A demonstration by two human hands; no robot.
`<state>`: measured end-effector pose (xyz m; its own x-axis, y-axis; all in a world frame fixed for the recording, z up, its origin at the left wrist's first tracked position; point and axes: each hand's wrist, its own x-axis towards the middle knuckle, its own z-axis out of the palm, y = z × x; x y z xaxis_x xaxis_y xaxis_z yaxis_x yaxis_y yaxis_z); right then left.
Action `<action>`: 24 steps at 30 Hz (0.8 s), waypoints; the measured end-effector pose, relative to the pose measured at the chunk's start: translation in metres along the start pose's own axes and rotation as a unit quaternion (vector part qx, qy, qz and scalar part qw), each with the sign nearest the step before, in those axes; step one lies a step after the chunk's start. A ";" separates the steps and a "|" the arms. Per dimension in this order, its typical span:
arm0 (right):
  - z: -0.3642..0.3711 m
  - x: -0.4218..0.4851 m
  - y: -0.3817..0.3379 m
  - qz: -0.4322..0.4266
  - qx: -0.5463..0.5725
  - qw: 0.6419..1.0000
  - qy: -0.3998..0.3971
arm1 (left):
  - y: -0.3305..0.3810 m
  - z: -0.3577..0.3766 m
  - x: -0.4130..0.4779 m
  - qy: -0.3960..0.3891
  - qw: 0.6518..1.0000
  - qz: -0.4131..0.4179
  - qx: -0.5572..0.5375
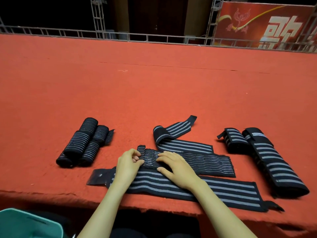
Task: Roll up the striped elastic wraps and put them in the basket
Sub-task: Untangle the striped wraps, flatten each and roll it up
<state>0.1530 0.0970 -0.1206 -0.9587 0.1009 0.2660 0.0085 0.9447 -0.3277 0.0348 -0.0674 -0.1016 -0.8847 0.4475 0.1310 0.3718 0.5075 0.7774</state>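
Black elastic with thin silver stripes lies straight in front of you: the thin-striped wrap (197,162) is stretched flat from left to right on the red carpet (154,91), and its left end is turned up into a small tight roll (141,150). Your left hand (128,162) curls its fingers and thumb round that roll and grips it. Your right hand (175,165) lies just to the right, fingers straight and spread, pressing the flat stretch of the wrap down and grasping nothing. Under the near edge of this wrap, and under both your wrists, lies a broad-striped wrap (223,191), flat, running from a plain black tab at the left towards the near right edge of the carpet. Just beyond, a second broad-striped wrap (180,143) is folded back on itself, its loose tail pointing far and right. Apart to the left sits a pile of finished rolls (84,143), touching one another. Apart to the right, a long folded wrap (274,165) lies beside a short folded wrap (235,140). The teal basket (25,224) shows only a corner at the near left, below the carpet's edge; you cannot tell what is in it. Far off stand a metal truss (97,18) and a red banner (265,26).
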 end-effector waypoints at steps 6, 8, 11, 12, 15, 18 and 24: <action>-0.005 0.000 0.001 -0.005 -0.005 1.000 0.000 | 0.004 0.006 0.001 -0.010 0.997 -0.040 0.061; -0.007 0.000 0.002 -0.003 -0.003 1.000 -0.013 | 0.008 0.007 -0.001 0.001 0.997 -0.020 0.077; -0.007 -0.001 0.003 0.001 0.005 1.000 -0.018 | 0.014 0.013 -0.008 0.034 0.995 0.028 0.089; -0.008 -0.002 0.003 0.001 0.007 1.000 -0.015 | 0.015 0.016 -0.010 0.043 0.994 0.044 0.091; -0.007 -0.004 0.001 0.005 0.008 1.000 -0.009 | 0.018 0.025 -0.014 0.054 0.990 0.087 0.095; -0.006 -0.005 -0.001 0.005 0.012 1.000 -0.006 | 0.017 0.029 -0.015 0.047 0.987 0.123 0.096; -0.004 -0.006 0.000 0.012 0.013 1.000 0.013 | 0.017 0.025 -0.011 -0.014 0.988 0.147 0.048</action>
<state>0.1597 0.0978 -0.1185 -0.9504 0.1321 0.2817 0.0235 0.9333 -0.3583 0.0584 -0.0455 -0.1049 -0.7264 0.6056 0.3249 0.6383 0.4192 0.6456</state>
